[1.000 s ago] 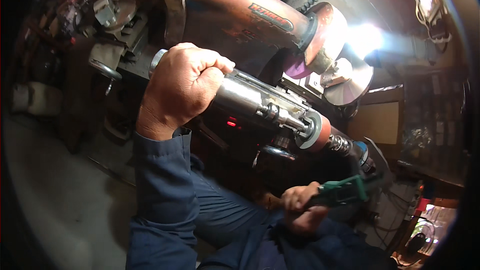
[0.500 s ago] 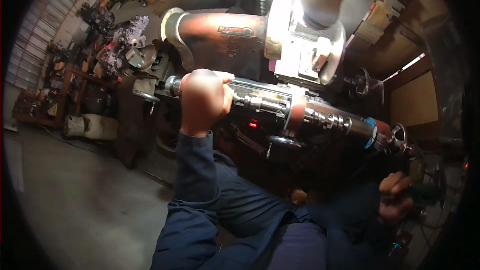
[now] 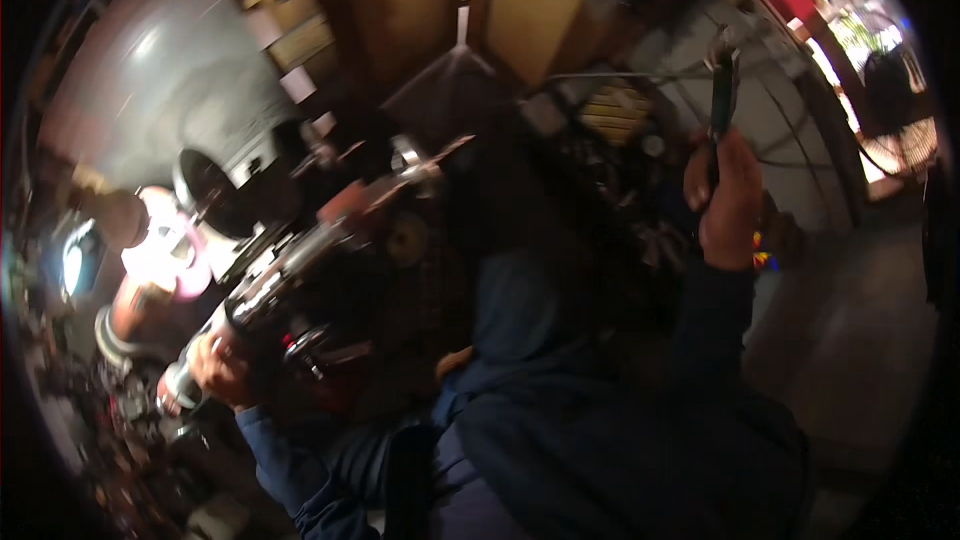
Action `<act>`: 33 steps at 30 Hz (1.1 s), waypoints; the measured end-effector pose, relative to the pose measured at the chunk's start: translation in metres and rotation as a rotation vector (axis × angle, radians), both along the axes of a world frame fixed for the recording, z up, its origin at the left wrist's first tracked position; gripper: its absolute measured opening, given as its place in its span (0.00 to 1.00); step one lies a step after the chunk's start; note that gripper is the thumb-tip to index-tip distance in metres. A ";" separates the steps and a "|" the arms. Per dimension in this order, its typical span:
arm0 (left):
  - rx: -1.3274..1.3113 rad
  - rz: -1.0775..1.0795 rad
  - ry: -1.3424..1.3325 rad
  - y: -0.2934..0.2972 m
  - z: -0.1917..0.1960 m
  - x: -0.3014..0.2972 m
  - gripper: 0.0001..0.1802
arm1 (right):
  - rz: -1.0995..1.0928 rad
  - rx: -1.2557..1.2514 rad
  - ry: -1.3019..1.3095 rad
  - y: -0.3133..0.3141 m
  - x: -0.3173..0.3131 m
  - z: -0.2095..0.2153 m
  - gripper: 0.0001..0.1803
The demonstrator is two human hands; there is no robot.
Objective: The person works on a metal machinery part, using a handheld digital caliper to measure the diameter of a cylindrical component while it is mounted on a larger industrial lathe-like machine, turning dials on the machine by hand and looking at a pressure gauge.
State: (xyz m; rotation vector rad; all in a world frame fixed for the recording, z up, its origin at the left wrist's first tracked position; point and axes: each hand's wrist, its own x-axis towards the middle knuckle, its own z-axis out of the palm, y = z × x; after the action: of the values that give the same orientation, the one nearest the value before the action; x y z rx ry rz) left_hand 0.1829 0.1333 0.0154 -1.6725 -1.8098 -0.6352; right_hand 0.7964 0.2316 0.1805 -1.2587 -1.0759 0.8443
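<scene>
As your right hand is closed round a green-handled tool, the slim handle runs up out of your fist, with its metal head standing just beyond your fingers. Blur hides the head's exact shape. Judging by its slimness, it should be light enough for one hand, stiff and hard to damage; the metal end is probably the slicker part, so the green length in your palm looks the better hold.

Well off to the left of that fist, your left hand lies over the near end of a shiny metal shaft assembly, fingers curled; how tightly they press, you cannot tell from here. The assembly slants away up and to the right of that hand, with a red collar farther along it. It looks heavy and rigid, and its polished surface may be slippery, so a broad grasp over the thick end should serve better than fingertips on the thin stretches.

Just right of your left hand sits a bright crank wheel. Beyond that hand, up and slightly left, a pinkish wheel stands in strong light, and farther out is a dark disc.
</scene>
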 end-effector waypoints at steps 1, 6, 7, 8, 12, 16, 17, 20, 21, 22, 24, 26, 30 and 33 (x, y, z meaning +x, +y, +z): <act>-0.043 -0.014 -0.073 0.008 -0.011 -0.001 0.26 | -0.133 0.046 -0.026 -0.001 0.035 0.004 0.22; -0.147 0.149 -0.208 0.034 -0.012 0.013 0.22 | -0.454 -0.042 -0.567 -0.016 0.171 -0.047 0.27; -0.239 0.146 -0.233 0.036 -0.007 0.006 0.19 | -0.524 -0.198 -0.800 -0.016 0.189 -0.066 0.28; -0.238 0.150 -0.224 0.039 -0.007 -0.015 0.19 | -0.583 -0.358 -1.033 -0.014 0.202 -0.083 0.30; -0.616 -0.035 0.440 0.044 -0.007 -0.063 0.11 | -0.505 -0.649 -1.137 -0.012 0.216 -0.132 0.31; -0.741 -0.056 0.398 0.043 0.002 -0.051 0.09 | -0.174 -0.821 -1.193 -0.009 0.213 -0.156 0.26; -0.741 -0.068 0.390 0.050 0.003 -0.042 0.09 | -0.261 -0.666 -1.247 -0.019 0.253 -0.200 0.24; -0.653 -0.003 0.426 0.057 0.016 -0.024 0.09 | -0.135 -0.809 -1.182 -0.022 0.279 -0.222 0.24; -0.517 0.095 0.470 0.050 0.000 -0.048 0.07 | -0.268 -0.565 -1.267 -0.034 0.306 -0.269 0.25; -0.339 0.105 0.351 0.066 0.011 0.000 0.07 | -0.277 -0.605 -1.385 -0.047 0.364 -0.290 0.25; -0.447 0.137 0.198 0.061 0.024 0.007 0.08 | -0.257 -0.721 -1.519 -0.044 0.390 -0.310 0.26; -0.738 0.054 0.124 0.057 0.044 -0.003 0.09 | -0.220 -0.788 -1.567 -0.030 0.380 -0.309 0.26; -1.155 0.029 -0.261 0.067 0.007 -0.056 0.17 | -0.178 -0.807 -1.701 0.004 0.327 -0.275 0.28; -0.520 -0.028 -0.133 0.038 0.017 -0.015 0.18 | -0.237 -0.576 -1.604 0.036 0.231 -0.226 0.28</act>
State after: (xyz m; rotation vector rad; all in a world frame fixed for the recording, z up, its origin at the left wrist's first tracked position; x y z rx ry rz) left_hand 0.1679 0.1715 0.0319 -2.0255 -2.1827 -0.3022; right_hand 1.0277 0.2675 -0.0458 -2.6106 -1.8549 -0.2924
